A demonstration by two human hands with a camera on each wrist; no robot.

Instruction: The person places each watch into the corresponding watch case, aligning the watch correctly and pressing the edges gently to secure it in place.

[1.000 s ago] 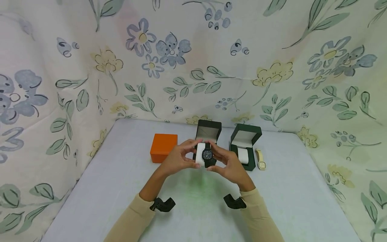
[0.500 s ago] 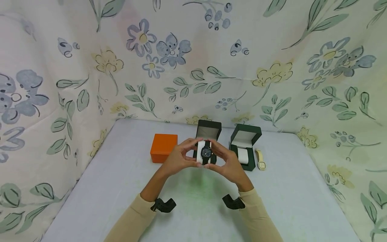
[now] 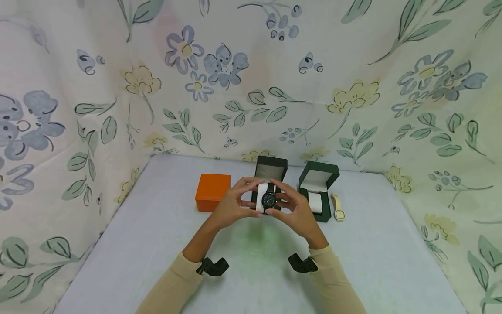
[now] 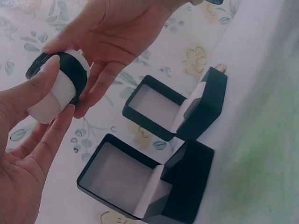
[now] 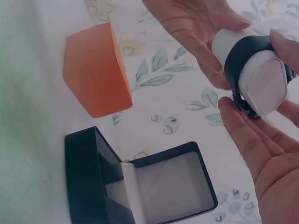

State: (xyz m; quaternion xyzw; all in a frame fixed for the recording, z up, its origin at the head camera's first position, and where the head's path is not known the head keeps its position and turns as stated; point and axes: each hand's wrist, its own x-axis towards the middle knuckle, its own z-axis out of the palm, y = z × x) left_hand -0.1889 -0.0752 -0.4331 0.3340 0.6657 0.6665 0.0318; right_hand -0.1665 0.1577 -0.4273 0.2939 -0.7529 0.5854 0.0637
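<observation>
In the head view a black wristwatch (image 3: 269,200) is strapped round a white watch cushion (image 3: 260,197), held up in front of a black box. My left hand (image 3: 232,205) grips the cushion's left end between thumb and fingers. On the other side my right hand (image 3: 296,210) pinches the watch and cushion, its thumb below and fingertips above. The left wrist view shows the dark strap (image 4: 72,70) wrapped round the cushion. From the right wrist view, the cushion's flat end (image 5: 267,86) is visible. The open black watch box (image 3: 271,164) is partly hidden behind the hands.
An orange box (image 3: 212,190) stands left of the hands. To the right, an open green watch box (image 3: 319,174) contains a white cushion (image 3: 315,202), with a gold watch (image 3: 338,209) lying beside it. Floral cloth (image 3: 251,78) hangs behind the white table (image 3: 157,209).
The watch and cushion tilt slightly and turn between the hands, staying in about the same place. My right fingers have shifted a little left and spread. The boxes stay put.
</observation>
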